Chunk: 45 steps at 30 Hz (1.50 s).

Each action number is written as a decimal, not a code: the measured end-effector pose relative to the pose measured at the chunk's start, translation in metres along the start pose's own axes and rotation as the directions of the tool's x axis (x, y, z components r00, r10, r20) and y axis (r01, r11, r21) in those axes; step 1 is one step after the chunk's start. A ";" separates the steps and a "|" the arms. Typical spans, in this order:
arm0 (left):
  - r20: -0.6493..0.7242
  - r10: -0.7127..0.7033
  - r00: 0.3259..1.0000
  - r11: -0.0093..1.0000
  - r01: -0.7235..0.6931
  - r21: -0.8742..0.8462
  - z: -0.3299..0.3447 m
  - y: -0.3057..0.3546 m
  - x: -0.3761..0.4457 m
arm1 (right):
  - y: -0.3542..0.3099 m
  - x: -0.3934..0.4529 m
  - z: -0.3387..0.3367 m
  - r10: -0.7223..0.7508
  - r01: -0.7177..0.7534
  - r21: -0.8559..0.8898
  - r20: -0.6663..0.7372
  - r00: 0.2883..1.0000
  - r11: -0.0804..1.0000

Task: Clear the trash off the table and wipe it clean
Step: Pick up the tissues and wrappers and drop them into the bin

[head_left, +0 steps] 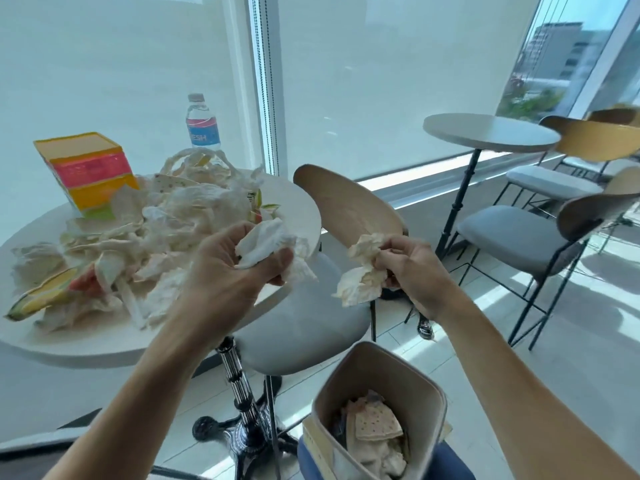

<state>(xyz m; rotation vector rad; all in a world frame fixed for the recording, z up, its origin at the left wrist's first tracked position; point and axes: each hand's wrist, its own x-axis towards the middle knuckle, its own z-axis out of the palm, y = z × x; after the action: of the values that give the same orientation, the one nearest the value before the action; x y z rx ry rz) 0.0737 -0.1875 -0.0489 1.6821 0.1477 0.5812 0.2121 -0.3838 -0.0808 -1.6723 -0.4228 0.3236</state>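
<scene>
While your left hand [239, 261] grips a crumpled white tissue [266, 245] at the round white table's [304, 216] edge, your right hand [412, 268] pinches a wadded cream napkin [363, 271], seemingly above the beige waste bin [408, 386].

The water bottle [202, 123] at the far side of the table has a blue and red label. On it stand the white letters "ESH" (the start of the word is turned out of sight). The yellow and pink box [88, 171] at the far left has print too, but it is too blurry to read.
</scene>
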 end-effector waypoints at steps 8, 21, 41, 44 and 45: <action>0.174 -0.083 0.981 0.994 0.068 0.088 0.043 -0.037 -0.011 | 0.075 -0.019 -0.028 0.403 -0.233 -0.527 0.233 0.885 0.817; 0.311 -0.417 0.854 0.864 0.267 0.427 0.102 -0.131 -0.042 | 0.050 -0.018 -0.037 0.270 -0.113 -0.555 0.209 0.940 0.824; -0.234 0.027 0.972 0.919 0.068 0.387 -0.066 -0.004 -0.040 | -0.057 0.026 0.135 -0.163 0.421 -0.481 0.490 0.856 0.769; -0.310 0.055 0.949 0.896 0.090 0.435 -0.094 -0.001 -0.039 | -0.064 0.028 0.162 -0.039 0.466 -0.577 0.600 0.799 0.671; -0.327 0.060 0.943 0.887 0.100 0.452 -0.101 -0.001 -0.039 | -0.065 0.030 0.171 -0.007 0.475 -0.606 0.613 0.790 0.638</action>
<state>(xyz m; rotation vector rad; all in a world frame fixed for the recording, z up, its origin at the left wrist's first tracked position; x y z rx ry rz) -0.0053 -0.1134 -0.0527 2.0272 0.5902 0.8630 0.1569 -0.2119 -0.0400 -2.2603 -1.3977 0.4737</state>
